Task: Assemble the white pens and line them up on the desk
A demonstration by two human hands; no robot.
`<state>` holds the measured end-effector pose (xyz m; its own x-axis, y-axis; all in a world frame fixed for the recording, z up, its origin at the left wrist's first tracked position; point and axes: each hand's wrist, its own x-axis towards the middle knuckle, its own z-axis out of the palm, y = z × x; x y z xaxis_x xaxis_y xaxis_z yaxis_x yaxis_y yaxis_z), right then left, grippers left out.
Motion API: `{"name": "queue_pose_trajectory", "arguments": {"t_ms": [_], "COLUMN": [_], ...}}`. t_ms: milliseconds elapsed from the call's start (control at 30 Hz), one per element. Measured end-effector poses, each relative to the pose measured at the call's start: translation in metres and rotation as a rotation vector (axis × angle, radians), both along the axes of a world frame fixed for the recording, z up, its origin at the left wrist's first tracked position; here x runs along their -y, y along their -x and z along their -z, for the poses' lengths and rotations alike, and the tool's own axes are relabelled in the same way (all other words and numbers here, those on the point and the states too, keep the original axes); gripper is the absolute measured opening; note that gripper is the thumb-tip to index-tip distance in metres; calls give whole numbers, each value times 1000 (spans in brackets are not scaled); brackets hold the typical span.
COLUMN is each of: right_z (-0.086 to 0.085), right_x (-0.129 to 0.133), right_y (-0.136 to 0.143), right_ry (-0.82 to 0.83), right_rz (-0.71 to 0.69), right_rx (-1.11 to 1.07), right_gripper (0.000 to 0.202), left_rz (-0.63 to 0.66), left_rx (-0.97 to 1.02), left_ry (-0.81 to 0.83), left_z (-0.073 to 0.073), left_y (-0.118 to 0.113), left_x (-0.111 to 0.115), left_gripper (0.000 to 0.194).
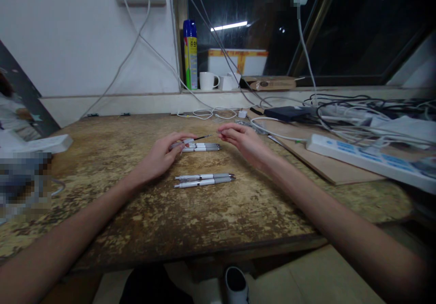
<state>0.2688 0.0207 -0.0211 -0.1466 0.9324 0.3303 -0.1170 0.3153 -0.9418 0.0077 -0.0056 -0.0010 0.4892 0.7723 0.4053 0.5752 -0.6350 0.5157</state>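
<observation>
My left hand [162,155] is closed around an opened pen [188,142] over the table. From its white barrel a thin dark refill [203,137] sticks out to the right. Just past the refill's tip, my right hand [241,139] has its fingertips pressed together; whatever they pinch is too small to name. Under the left hand lie several white pens [206,147] side by side, partly covered by its fingers. Closer to me, white-and-grey pens [204,180] rest in a second group, their grey ends pointing right.
A worn wooden table [153,227] spans the view. On the right are a board [320,170], a white power strip [368,156] and tangled cables [374,109]. Along the windowsill stand a spray can [191,56] and a white mug [207,80]. A white cable [204,112] runs along the back.
</observation>
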Motion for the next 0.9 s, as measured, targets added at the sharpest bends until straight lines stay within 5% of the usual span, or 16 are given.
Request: {"name": "queue_pose_trajectory", "arguments": {"t_ms": [167,367,567,900], "right_z": [1,3,0,6], "right_x": [0,4,6,-6], "right_y": [1,7,6,-4], "right_ry": [-94,-173,-73,-50], "right_rz": [87,18,-29,138], "right_rx": [242,450,303,182], "right_gripper": [15,23,26,26], "left_rz": [10,20,1,-188], "left_rx": [-29,-59,-30,14], "left_ry": [-46,-38,-36,2], "left_z": [3,6,4,6], "left_y": [0,1,1,10], "left_x": [-1,-3,-3,-7], "left_gripper": [36,37,41,40]}}
